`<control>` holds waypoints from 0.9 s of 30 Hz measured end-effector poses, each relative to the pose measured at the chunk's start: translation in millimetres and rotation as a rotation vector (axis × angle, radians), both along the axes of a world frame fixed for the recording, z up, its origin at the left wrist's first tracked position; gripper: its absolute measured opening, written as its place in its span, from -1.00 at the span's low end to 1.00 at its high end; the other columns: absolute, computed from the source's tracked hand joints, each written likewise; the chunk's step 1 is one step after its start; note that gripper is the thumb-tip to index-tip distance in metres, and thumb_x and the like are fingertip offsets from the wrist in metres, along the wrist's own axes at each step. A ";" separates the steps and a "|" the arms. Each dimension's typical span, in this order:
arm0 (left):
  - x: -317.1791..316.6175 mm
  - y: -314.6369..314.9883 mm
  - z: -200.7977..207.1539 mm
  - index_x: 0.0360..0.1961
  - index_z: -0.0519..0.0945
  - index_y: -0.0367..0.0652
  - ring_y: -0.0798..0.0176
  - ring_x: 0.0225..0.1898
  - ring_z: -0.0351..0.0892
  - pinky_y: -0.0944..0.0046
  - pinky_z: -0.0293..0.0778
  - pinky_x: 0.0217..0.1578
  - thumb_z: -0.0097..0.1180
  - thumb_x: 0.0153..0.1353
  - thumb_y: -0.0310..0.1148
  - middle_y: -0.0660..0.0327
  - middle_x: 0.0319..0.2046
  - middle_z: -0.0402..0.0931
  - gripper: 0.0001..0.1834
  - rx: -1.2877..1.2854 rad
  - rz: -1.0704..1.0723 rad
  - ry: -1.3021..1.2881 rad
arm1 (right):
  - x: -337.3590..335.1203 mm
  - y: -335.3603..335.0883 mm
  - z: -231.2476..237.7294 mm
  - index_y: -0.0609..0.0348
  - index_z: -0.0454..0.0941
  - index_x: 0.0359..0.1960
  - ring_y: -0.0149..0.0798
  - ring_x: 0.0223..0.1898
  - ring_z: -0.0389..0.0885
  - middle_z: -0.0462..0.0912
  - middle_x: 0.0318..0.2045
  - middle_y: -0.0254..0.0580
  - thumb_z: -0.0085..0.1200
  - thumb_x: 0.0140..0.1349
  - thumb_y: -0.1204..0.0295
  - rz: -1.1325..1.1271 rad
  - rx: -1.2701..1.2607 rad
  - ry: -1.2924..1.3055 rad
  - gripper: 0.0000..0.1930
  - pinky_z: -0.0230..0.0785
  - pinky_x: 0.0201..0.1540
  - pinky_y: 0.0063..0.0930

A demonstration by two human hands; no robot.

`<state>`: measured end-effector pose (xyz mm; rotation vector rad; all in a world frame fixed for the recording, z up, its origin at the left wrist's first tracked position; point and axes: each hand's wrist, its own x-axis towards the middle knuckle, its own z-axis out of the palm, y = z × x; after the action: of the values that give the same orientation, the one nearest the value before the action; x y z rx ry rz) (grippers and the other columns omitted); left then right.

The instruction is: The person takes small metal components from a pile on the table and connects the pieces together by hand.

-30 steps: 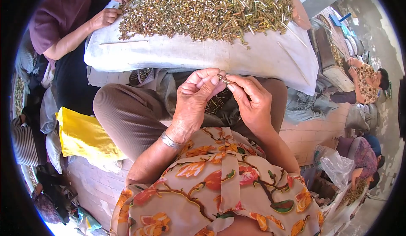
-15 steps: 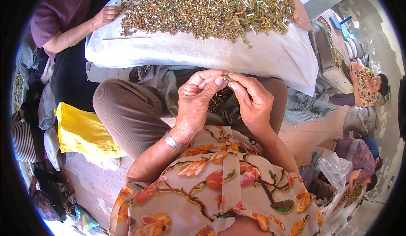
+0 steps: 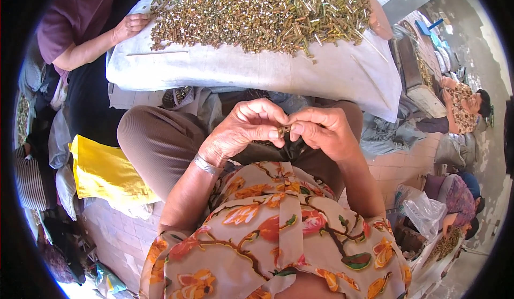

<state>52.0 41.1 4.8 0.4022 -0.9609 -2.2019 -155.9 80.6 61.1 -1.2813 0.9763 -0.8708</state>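
In front of my chest, over my lap, both hands meet at the fingertips. My left hand (image 3: 247,126), with a silvery bracelet at the wrist, pinches a small brass-coloured metal piece (image 3: 284,130) between thumb and fingers. The thumb and forefinger of my right hand (image 3: 327,130) close on the same piece from the other side. Fingertips cover most of it, so its exact kind cannot be made out. Beyond my hands, a wide heap of small brass-coloured metal pieces (image 3: 257,18), many of them tube-shaped, lies on a white cloth (image 3: 214,66) over a table.
A co-worker's hand (image 3: 131,27) rests at the heap's left edge. Thin sticks (image 3: 369,79) lie on the cloth at right. A yellow cloth (image 3: 107,170) is beside my left knee. Other people sit at right, near a wooden box (image 3: 425,101) and a clear plastic bag (image 3: 423,210).
Both my hands have come down toward my body with the metal piece between them, and my elbows have spread slightly. The co-worker's upper hand has shifted a little.
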 end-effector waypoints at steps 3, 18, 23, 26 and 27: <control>-0.7 0.4 -11.6 -0.22 0.55 -0.24 0.24 -0.34 0.65 0.28 0.62 -0.27 0.26 0.07 -0.54 0.14 -0.31 0.59 -0.77 0.083 -0.105 0.188 | 3.8 2.8 -0.8 0.27 0.62 -0.18 -0.64 -0.59 0.33 0.58 -0.53 -0.41 0.09 0.26 0.48 0.016 -0.006 0.000 -0.84 0.16 -0.57 -0.72; -19.2 4.1 -19.7 -0.18 0.58 -0.23 0.30 -0.35 0.61 0.33 0.57 -0.24 0.15 0.24 -0.39 0.18 -0.39 0.60 -0.82 0.098 0.312 0.042 | 23.3 -5.6 -23.7 0.31 0.57 -0.16 -0.47 -0.43 0.55 0.61 -0.45 -0.22 0.06 0.28 0.51 -0.317 -0.391 0.317 -0.84 0.42 -0.37 -0.58; -11.9 -0.1 -26.9 -0.14 0.53 -0.20 0.31 -0.37 0.61 0.36 0.56 -0.28 0.20 0.19 -0.39 0.18 -0.40 0.60 -0.77 0.134 0.235 0.091 | 16.5 -7.9 -17.8 0.34 0.58 -0.17 -0.51 -0.49 0.50 0.60 -0.47 -0.29 0.05 0.29 0.49 -0.226 -0.175 0.110 -0.83 0.36 -0.45 -0.61; -8.0 -2.6 -26.9 -0.07 0.42 -0.15 0.32 -0.41 0.61 0.38 0.56 -0.33 0.25 0.15 -0.39 0.18 -0.40 0.60 -0.65 0.217 0.000 0.247 | 12.5 -9.2 -13.0 0.33 0.59 -0.19 -0.59 -0.60 0.37 0.56 -0.50 -0.34 0.05 0.29 0.46 -0.082 0.096 -0.046 -0.82 0.20 -0.58 -0.70; -6.5 -5.4 -26.6 -0.05 0.38 -0.13 0.33 -0.44 0.61 0.40 0.55 -0.38 0.26 0.14 -0.39 0.18 -0.40 0.60 -0.61 0.191 -0.086 0.200 | 11.4 -10.8 -17.1 0.35 0.59 -0.18 -0.61 -0.65 0.30 0.55 -0.52 -0.33 0.05 0.28 0.48 -0.027 0.186 -0.150 -0.82 0.11 -0.63 -0.70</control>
<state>45.6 35.8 -21.8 0.2247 -0.6747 -2.3697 -144.4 69.8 44.0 -1.0329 0.9343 -0.8632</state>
